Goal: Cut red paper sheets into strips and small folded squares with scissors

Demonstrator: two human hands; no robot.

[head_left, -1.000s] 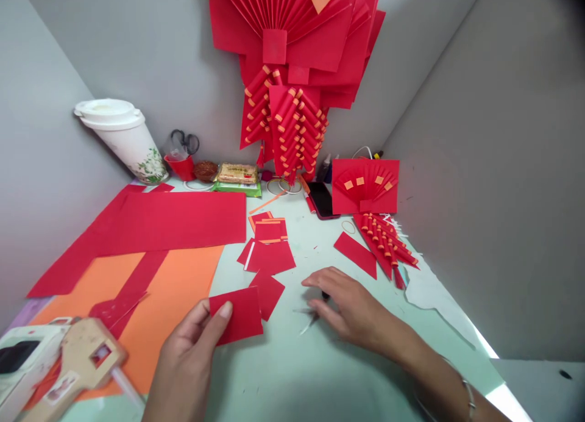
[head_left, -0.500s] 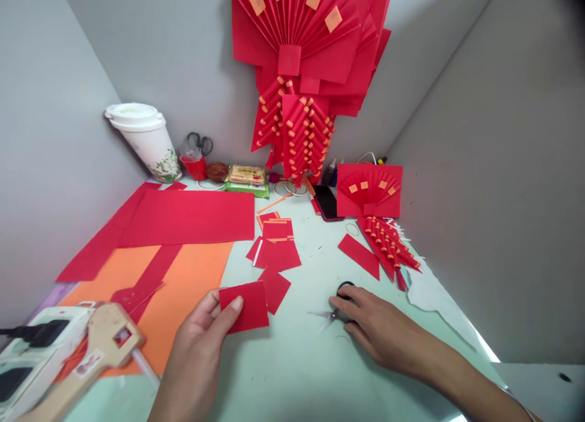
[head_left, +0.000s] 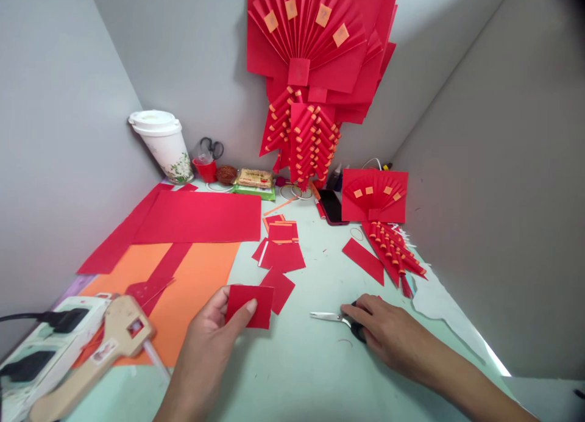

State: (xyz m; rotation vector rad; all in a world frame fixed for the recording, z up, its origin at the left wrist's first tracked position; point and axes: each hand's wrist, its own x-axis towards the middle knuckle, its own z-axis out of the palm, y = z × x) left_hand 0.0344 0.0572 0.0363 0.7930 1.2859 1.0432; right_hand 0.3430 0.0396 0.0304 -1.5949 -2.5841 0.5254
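Note:
A small red paper square is pinched in my left hand, thumb on top and fingers beneath. My right hand is closed round the black handles of the scissors, whose closed blades point left just over the table. Beyond the held square, and partly overlapped by it in view, lies another red square. More red pieces, some with orange strips, lie farther back. To the right rests a red rectangle.
At left are large red sheets, an orange sheet, a glue gun and a power strip. A cup, a phone and a red fan card stand or lie at the back. Red fan decorations hang above.
The scissors have turned and their blades have closed, with my right hand now farther round the handles. The view has shifted slightly, and my left hand still holds the red square.

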